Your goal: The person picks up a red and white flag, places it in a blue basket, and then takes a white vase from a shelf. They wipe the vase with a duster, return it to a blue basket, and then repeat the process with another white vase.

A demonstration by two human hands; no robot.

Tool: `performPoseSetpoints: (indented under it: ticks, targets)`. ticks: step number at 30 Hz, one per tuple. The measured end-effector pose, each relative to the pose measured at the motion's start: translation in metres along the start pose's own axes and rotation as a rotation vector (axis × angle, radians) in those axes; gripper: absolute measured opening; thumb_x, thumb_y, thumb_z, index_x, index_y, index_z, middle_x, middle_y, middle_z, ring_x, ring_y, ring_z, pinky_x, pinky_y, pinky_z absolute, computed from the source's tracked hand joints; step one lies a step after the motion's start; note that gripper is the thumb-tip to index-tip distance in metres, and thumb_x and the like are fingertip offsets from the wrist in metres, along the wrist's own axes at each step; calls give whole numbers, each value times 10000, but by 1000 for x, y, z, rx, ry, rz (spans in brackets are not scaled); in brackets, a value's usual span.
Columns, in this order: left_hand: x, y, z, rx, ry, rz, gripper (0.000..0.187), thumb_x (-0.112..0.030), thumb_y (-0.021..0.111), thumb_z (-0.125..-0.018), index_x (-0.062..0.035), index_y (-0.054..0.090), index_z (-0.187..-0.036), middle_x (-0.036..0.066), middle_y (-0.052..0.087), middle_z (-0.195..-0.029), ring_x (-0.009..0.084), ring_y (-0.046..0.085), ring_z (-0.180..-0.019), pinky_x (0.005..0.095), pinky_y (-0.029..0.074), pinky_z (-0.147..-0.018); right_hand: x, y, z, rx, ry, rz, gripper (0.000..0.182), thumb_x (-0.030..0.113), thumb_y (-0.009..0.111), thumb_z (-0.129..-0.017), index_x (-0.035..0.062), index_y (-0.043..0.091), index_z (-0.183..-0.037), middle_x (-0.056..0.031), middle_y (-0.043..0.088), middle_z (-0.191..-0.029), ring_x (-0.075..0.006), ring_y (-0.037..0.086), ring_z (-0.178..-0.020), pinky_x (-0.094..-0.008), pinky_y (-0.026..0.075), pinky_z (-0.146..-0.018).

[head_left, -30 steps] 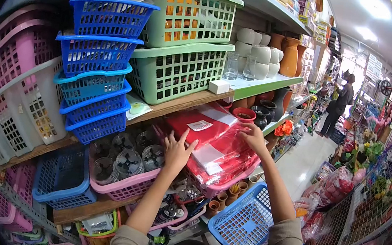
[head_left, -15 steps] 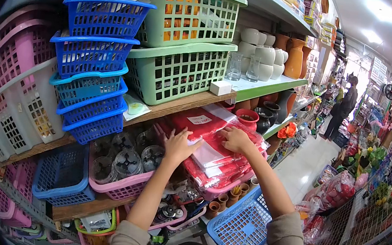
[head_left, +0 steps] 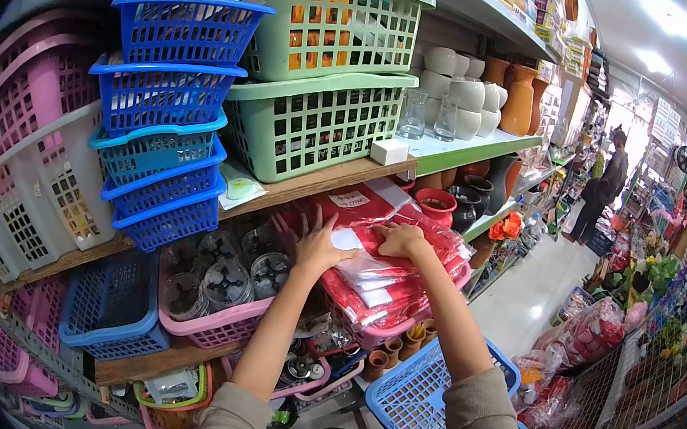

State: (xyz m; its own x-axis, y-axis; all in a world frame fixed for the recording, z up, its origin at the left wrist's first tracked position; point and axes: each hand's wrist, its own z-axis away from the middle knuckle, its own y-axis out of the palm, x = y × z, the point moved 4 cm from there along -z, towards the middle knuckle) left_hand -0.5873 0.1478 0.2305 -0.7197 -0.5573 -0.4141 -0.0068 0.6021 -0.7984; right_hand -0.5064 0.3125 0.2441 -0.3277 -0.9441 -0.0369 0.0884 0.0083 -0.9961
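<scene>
A pile of red and white plastic-wrapped packets [head_left: 368,290] lies in a pink basket [head_left: 384,334] on the shelf in front of me. My left hand [head_left: 320,246] rests on the left side of the pile, fingers spread. On the upper right of the same pile, my right hand [head_left: 400,241] has its fingers curled into the wrapping of a red packet [head_left: 428,223]. A pale label [head_left: 349,200] shows on the top packet. What lies beneath the right fingertips is hidden.
Clear plastic containers [head_left: 225,281] fill a pink basket at left. Stacked blue baskets [head_left: 173,99] and green baskets [head_left: 320,126] stand above. Small clay pots [head_left: 378,361] and a blue basket [head_left: 416,395] sit below. A person [head_left: 602,190] stands down the aisle.
My right hand has shifted slightly left, and the red wrapping under it has bunched over part of the white area. My left hand stays on the pile's left side.
</scene>
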Motion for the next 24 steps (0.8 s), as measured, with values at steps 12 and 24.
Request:
performPoseSetpoints:
  ticks: [12, 24]
  targets:
    - [-45, -23, 104, -77, 390, 348, 418, -332, 635, -775, -71, 588, -1097, 104, 504, -1247, 326, 301, -1289, 501, 152, -1073, 24, 8, 144, -719, -157, -626, 360, 233, 584, -810, 34, 553, -1108, -167, 544, -1150, -329, 460, -1155, -430, 291, -1028]
    - [-128, 37, 220, -75, 802, 777, 195, -29, 626, -717, -106, 629, -896, 40, 624, -900, 219, 609, -887, 456, 419, -908, 43, 116, 319, -957, 179, -690, 294, 14, 601, -741, 12, 579, -1034, -138, 593, -1007, -308, 552, -965, -377, 432, -846]
